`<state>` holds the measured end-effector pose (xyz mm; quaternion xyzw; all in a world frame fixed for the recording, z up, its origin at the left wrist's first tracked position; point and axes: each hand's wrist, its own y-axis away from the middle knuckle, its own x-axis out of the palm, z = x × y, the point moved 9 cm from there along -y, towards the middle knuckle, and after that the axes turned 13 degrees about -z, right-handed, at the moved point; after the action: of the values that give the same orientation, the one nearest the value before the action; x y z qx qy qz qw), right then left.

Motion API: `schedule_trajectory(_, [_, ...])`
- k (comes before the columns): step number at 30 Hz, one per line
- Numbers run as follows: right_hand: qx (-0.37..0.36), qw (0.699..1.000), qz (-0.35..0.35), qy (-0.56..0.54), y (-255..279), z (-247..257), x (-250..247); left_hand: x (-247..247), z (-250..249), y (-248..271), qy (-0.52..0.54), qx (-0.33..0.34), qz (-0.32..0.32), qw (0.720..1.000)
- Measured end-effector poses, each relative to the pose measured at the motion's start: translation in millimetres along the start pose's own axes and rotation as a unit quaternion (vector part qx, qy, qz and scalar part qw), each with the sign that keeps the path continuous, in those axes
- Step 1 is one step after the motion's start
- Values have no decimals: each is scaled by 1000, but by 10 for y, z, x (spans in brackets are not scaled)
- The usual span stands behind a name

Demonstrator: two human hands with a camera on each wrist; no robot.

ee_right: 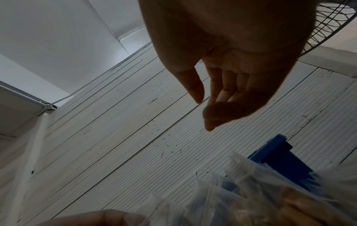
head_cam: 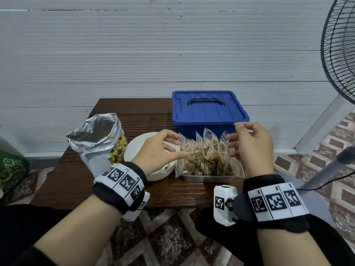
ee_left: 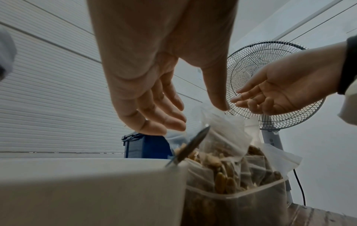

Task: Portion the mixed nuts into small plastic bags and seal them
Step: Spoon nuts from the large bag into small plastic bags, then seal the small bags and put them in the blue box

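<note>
Both hands are up over the bags now. The left hand (head_cam: 160, 148) hangs with fingers loosely spread, holding nothing, its fingertips just at the near edge of the filled plastic bags (head_cam: 206, 156). The right hand (head_cam: 249, 144) is on the other side of the pile, fingers relaxed and apart, gripping nothing either. The bags of mixed nuts stand bunched together between the two hands, in a metal tray (head_cam: 209, 177) just below the fingers.

The head view shows the whole layout; the left wrist view catches what it hides: a spoon handle (ee_left: 190, 147) sticking up out of the white bowl (ee_left: 86, 183) right under the left palm, and a bag top (ee_left: 222, 122) touching or nearly touching the thumb tip. From the right wrist, the hand (ee_right: 228, 76) is dark against the wall, fingers slack, bag tops (ee_right: 241, 183) below them.

Left of the left hand stands the open foil pouch (head_cam: 98, 139) of nuts. Beyond the fingers sits a blue lidded box (head_cam: 209, 110). All of it rests on a dark slatted wooden table (head_cam: 76, 177) against a white ribbed wall (head_cam: 134, 54), a standing fan (head_cam: 340, 50) off past the right hand, patterned floor tiles (head_cam: 169, 239) underneath.
</note>
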<state>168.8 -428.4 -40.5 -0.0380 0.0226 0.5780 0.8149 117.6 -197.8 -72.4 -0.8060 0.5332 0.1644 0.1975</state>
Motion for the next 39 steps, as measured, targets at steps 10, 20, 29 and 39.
schedule_trajectory(10, [-72,996,36,26,178,253,418,-738,-60,-45,-5,35,-108,994])
schedule_trajectory(20, [-93,978,178,51,804,301,1223,-1991,84,28,-19,34,-291,956])
schedule_trajectory(29, [-73,953,280,88,1101,282,2292,-2302,952,7,-35,-193,-268,943])
schedule_trajectory(39, [-21,927,339,161,1099,251,2963,-2150,1164,6,210,-300,-205,908])
